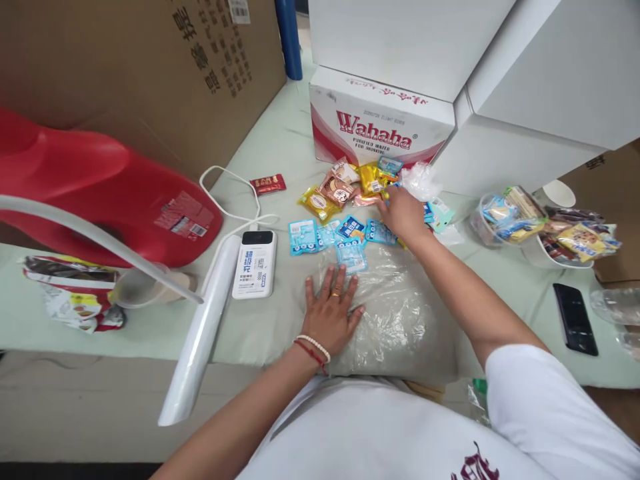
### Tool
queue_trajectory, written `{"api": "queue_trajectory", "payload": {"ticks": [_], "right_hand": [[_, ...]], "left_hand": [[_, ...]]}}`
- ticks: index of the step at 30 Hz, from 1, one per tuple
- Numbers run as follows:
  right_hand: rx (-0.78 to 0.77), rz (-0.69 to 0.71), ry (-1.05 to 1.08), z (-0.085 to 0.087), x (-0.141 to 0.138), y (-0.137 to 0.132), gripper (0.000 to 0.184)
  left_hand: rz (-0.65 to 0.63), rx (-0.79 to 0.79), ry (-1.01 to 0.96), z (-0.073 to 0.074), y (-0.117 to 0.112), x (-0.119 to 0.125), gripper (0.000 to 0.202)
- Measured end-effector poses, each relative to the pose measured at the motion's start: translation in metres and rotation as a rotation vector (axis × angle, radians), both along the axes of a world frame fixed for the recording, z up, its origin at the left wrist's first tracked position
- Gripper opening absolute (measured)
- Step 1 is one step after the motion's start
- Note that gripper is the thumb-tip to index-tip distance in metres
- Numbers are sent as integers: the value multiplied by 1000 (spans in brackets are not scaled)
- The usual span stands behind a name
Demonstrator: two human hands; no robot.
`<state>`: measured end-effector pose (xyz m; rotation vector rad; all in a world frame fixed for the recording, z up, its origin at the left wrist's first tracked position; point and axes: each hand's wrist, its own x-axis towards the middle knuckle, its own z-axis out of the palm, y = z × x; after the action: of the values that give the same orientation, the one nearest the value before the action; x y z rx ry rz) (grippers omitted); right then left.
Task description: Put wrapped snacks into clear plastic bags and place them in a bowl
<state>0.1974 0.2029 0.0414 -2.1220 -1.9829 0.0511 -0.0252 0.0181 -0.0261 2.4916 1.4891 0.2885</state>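
Observation:
My left hand [331,308] lies flat with fingers spread on the left edge of a clear plastic bag [400,320] spread on the table in front of me. My right hand [403,212] reaches forward into a scatter of small snack packets, fingers curled at a yellow-and-blue packet [387,193]; what it grips is hidden. Blue packets [303,235] lie in a row between the two hands. Yellow and brown packets [340,190] sit further back, in front of a Wahaha box [370,120].
A white power bank [254,264] with a white cable lies left of my left hand, beside a white tube [200,333]. A red jug [100,193] lies at left. A bowl of snacks [545,230] and a black phone [575,319] are at right. White boxes stand behind.

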Motion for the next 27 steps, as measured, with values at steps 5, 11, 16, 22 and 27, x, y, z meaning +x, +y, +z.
{"api": "queue_trajectory", "payload": {"ticks": [5,11,16,22,27], "right_hand": [[-1,-111,-11,-12,-39,74,53],[75,-1,98,7,-6,34,46],[26,385,325,37,24,-82,49],[-331,555,240,6,28,-193,54],[-236,250,146,-13,57,-224,49]], "left_hand": [[1,9,7,0,0,-3,71],[84,122,-102,-3,-2,-7,55],[36,106,-175,-4,-2,-6,37],[20,11,-68,0,2,-3,56],[7,-13,-10,0,-1,-16,63]]}}
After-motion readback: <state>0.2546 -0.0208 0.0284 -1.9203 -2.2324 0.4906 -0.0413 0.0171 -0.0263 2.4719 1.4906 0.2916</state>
